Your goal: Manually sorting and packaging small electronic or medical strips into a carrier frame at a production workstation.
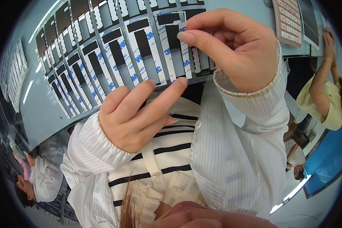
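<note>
Right hand (pixel 239 49) seems to pinch the upper end of a blue-printed white strip (pixel 186 60), right side of the patterned sheet (pixel 141 43). Left hand (pixel 129 117) grips nothing, index by the strip's lower end; best steady there, keeping edges parallel.

Worktop (pixel 45 123), pale blue-grey. Along its near edge: strips (pixel 154 53), white with repeated blue print; panels (pixel 141 43), plain black. Toward its right edge: calculator (pixel 288 21), pink. Sleeves (pixel 250 102), white with fine dark pinstripes.
</note>
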`<state>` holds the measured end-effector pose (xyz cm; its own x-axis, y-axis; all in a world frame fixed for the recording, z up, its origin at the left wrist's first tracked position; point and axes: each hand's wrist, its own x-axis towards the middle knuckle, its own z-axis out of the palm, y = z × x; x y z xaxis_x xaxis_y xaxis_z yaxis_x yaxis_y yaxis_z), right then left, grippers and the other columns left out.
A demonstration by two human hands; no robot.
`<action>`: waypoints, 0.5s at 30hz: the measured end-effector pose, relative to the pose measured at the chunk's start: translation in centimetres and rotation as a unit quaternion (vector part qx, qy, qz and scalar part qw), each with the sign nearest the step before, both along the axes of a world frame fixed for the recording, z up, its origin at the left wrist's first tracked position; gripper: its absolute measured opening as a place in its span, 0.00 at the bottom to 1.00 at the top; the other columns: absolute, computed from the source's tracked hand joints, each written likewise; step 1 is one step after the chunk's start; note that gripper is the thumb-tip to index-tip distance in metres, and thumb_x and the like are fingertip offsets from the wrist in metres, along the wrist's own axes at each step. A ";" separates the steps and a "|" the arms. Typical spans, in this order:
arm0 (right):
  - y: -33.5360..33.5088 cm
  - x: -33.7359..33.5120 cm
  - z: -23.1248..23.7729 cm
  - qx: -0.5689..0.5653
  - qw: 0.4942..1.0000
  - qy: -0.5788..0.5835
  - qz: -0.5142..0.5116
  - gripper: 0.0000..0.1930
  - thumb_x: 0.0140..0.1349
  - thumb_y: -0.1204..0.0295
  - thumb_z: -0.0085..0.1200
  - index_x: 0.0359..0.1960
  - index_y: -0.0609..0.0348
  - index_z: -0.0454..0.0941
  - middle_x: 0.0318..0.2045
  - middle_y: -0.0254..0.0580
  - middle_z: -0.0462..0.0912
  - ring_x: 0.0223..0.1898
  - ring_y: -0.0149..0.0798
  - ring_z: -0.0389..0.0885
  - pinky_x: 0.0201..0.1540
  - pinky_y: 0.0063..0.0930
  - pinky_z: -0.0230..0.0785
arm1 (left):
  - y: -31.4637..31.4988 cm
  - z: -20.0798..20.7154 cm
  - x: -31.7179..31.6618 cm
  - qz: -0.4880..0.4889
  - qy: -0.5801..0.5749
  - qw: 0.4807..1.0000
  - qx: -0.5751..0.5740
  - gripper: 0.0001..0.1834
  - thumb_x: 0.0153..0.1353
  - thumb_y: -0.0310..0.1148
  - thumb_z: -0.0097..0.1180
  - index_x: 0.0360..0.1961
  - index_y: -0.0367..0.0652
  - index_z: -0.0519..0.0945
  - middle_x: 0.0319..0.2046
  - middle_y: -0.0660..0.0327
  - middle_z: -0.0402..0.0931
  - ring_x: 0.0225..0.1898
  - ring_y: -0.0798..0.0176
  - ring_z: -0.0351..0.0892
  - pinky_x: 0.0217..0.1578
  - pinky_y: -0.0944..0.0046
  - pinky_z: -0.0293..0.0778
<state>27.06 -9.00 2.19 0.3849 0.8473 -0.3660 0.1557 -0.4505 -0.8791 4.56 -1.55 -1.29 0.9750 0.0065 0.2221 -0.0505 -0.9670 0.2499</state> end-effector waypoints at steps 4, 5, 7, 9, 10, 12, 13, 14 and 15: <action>0.0 0.1 0.2 -0.008 1.000 -0.002 -0.001 0.04 0.61 0.81 0.63 0.36 0.70 0.85 0.24 0.33 0.85 0.21 0.15 0.73 0.23 0.10 0.62 | -0.1 -0.5 0.8 -0.013 -0.018 0.999 0.027 0.11 0.52 0.40 0.64 0.21 0.48 0.76 0.59 0.68 0.80 0.54 0.57 0.71 0.47 0.62 0.64; 0.0 0.1 0.2 -0.007 1.000 -0.001 0.001 0.04 0.61 0.81 0.63 0.36 0.70 0.85 0.24 0.33 0.85 0.21 0.15 0.73 0.23 0.10 0.62 | -0.3 -0.5 0.8 -0.011 -0.017 0.999 0.027 0.11 0.52 0.40 0.64 0.21 0.48 0.76 0.59 0.68 0.80 0.54 0.57 0.71 0.47 0.62 0.64; 0.0 0.0 -0.1 -0.002 1.000 0.002 -0.002 0.04 0.59 0.82 0.64 0.36 0.69 0.85 0.25 0.34 0.84 0.20 0.17 0.72 0.22 0.12 0.61 | -0.6 -0.7 0.6 0.015 -0.009 1.000 0.016 0.11 0.52 0.39 0.63 0.21 0.48 0.76 0.59 0.70 0.80 0.54 0.57 0.70 0.48 0.63 0.62; -1.3 0.5 -2.7 0.066 0.997 -0.036 0.016 0.06 0.60 0.81 0.65 0.39 0.68 0.85 0.29 0.36 0.86 0.24 0.18 0.77 0.26 0.11 0.66 | -0.8 -0.5 0.6 0.018 -0.002 1.000 0.001 0.11 0.51 0.39 0.64 0.21 0.48 0.76 0.59 0.70 0.80 0.54 0.58 0.70 0.49 0.62 0.61; -1.6 0.6 -3.6 0.135 0.987 -0.072 0.039 0.08 0.61 0.80 0.65 0.42 0.66 0.85 0.34 0.38 0.88 0.28 0.20 0.81 0.30 0.10 0.72 | -0.8 -0.4 0.6 0.027 0.007 1.000 -0.014 0.11 0.51 0.39 0.64 0.20 0.48 0.75 0.59 0.70 0.80 0.54 0.58 0.70 0.50 0.62 0.60; -1.9 0.4 -3.2 0.129 0.988 -0.076 0.036 0.08 0.61 0.81 0.65 0.42 0.67 0.85 0.35 0.38 0.87 0.31 0.22 0.83 0.33 0.11 0.74 | -1.1 -0.4 0.6 0.037 0.007 0.999 -0.025 0.11 0.50 0.39 0.64 0.20 0.48 0.75 0.59 0.70 0.80 0.54 0.58 0.70 0.51 0.62 0.59; -2.0 0.2 -3.1 0.123 0.989 -0.079 0.035 0.08 0.61 0.82 0.65 0.42 0.67 0.85 0.36 0.38 0.87 0.34 0.23 0.84 0.37 0.13 0.77 | -1.2 -0.4 0.6 0.049 0.008 0.998 -0.038 0.11 0.50 0.39 0.64 0.20 0.47 0.75 0.59 0.69 0.80 0.54 0.58 0.70 0.52 0.62 0.59; -2.0 0.2 -3.1 0.124 0.989 -0.079 0.036 0.08 0.61 0.82 0.65 0.42 0.67 0.85 0.36 0.38 0.87 0.34 0.23 0.84 0.37 0.13 0.77 | -1.2 -0.5 0.6 0.050 0.008 0.998 -0.037 0.11 0.50 0.39 0.64 0.20 0.47 0.75 0.59 0.69 0.80 0.54 0.58 0.70 0.52 0.62 0.59; -1.9 0.3 -3.0 0.135 0.984 -0.104 0.053 0.08 0.60 0.82 0.65 0.41 0.67 0.85 0.35 0.38 0.87 0.32 0.23 0.83 0.35 0.12 0.75 | -1.2 -0.5 0.7 0.049 0.004 0.998 -0.045 0.12 0.50 0.39 0.64 0.20 0.47 0.75 0.59 0.69 0.80 0.54 0.58 0.70 0.53 0.61 0.58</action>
